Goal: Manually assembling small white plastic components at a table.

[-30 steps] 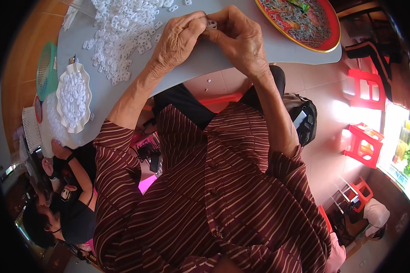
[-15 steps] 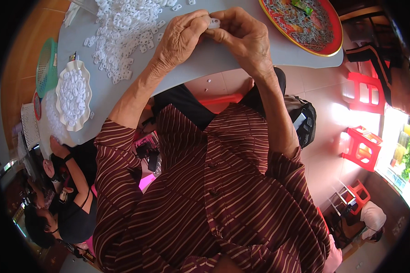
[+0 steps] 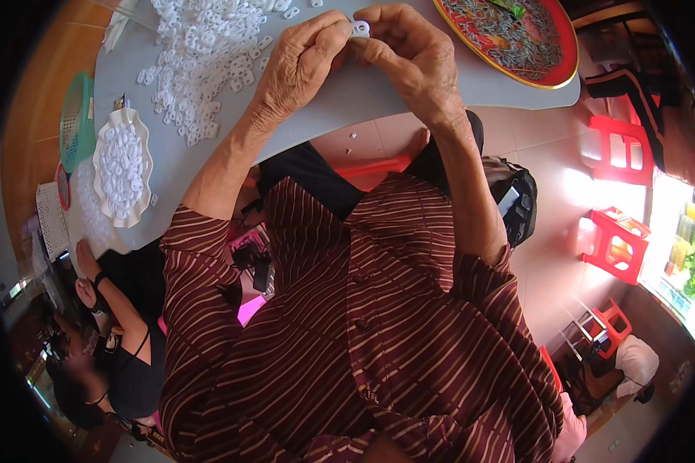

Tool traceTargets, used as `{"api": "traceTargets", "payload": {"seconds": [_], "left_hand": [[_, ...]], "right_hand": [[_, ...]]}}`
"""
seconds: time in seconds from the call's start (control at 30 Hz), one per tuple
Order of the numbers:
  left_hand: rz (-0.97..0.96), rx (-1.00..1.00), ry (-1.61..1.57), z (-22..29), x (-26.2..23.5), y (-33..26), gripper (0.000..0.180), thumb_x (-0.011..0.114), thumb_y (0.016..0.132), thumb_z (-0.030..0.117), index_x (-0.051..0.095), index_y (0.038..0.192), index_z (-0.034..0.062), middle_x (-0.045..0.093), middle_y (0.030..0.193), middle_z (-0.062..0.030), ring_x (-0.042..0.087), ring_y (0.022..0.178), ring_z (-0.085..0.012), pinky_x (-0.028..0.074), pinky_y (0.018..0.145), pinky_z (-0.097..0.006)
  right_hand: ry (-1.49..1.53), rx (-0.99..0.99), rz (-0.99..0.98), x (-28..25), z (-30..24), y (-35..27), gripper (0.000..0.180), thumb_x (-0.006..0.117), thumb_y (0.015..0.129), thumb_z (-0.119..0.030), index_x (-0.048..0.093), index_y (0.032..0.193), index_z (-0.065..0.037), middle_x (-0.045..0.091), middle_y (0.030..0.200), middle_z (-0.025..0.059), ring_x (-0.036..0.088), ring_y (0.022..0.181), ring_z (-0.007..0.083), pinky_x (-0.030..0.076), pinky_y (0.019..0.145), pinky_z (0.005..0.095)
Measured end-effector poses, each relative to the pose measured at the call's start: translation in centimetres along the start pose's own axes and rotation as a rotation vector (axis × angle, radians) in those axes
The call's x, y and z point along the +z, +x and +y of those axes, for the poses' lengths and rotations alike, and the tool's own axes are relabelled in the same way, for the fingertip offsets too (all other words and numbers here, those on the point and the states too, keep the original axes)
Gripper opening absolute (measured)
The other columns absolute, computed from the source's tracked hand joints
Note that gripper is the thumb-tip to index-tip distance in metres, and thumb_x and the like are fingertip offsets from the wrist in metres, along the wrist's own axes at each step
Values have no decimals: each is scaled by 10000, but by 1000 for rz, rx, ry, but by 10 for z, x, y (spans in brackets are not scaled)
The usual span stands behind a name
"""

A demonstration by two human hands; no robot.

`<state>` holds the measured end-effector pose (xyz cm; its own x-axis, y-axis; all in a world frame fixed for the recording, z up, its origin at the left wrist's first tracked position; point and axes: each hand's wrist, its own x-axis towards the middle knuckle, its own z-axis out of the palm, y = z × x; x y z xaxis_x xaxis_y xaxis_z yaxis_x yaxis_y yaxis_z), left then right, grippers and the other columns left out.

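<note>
Above the table's near edge, my left hand [image 3: 305, 58] pinches a small white plastic piece [image 3: 360, 29] with holes in it. My right hand [image 3: 417, 58] is curled round the piece's other side, its thumb just under it and its forefinger above. The fingertips of both hands nearly meet, so part of the piece is hidden. A loose pile of similar white pieces [image 3: 197, 65] spreads over the table to the left of my hands. Right of them sits a red round tray [image 3: 569, 46] with a gold rim, holding many small grey metal parts and a green packet.
A white wavy-edged dish [image 3: 147, 166] full of white pieces stands at the table's left, beside a green basket [image 3: 77, 123]. Another person [image 3: 127, 301] sits at lower left. Red plastic stools [image 3: 622, 150] stand on the tiled floor at right.
Both hands have shifted very slightly up and left. The white piece has turned a little and shows more of its holes, and my right forefinger has lifted somewhat. The other person's arm has moved.
</note>
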<state>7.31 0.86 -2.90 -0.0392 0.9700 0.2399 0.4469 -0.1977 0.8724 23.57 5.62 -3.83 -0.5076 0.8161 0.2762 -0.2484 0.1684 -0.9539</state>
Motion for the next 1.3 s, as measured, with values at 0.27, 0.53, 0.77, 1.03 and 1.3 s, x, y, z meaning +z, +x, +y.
{"api": "traceTargets", "payload": {"seconds": [0.27, 0.53, 0.77, 1.03, 1.3], "left_hand": [[-60, 29, 36, -1, -4, 2, 296, 461, 921, 291, 544, 863, 13, 421, 650, -10, 376, 626, -99, 352, 586, -256], [41, 81, 14, 1, 2, 1, 268, 469, 920, 257, 561, 877, 9, 517, 680, -48, 449, 595, -156, 392, 579, -277], [15, 38, 56, 4, 3, 2, 283, 472, 937, 247, 564, 895, -17, 564, 699, -81, 491, 576, -174, 431, 566, -298], [27, 67, 20, -2, 6, -2, 299, 506, 933, 267, 575, 970, -22, 548, 715, -50, 469, 678, -107, 418, 645, -255], [-11, -21, 67, -8, 0, -2, 321, 514, 926, 281, 585, 1006, -21, 559, 738, -45, 470, 698, -100, 415, 655, -250]], "right_hand": [[-47, 37, -37, -2, 1, 0, 240, 628, 831, -30, 600, 1066, 10, 647, 842, 44, 610, 779, 92, 501, 737, 226], [-182, -55, 75, 7, -8, -4, 275, 683, 771, -28, 597, 1030, 10, 656, 795, 69, 636, 732, 98, 526, 682, 232], [-236, -124, 144, 10, -5, -5, 232, 671, 754, -30, 607, 972, 17, 665, 721, 77, 658, 674, 113, 534, 639, 236], [-360, -136, 166, 11, -6, -5, 220, 681, 704, -57, 628, 897, 34, 661, 695, 84, 646, 641, 101, 531, 628, 231], [-104, 34, 110, 4, -3, -4, 261, 630, 761, -57, 614, 996, 56, 670, 797, 94, 640, 701, 117, 532, 673, 242]]}}
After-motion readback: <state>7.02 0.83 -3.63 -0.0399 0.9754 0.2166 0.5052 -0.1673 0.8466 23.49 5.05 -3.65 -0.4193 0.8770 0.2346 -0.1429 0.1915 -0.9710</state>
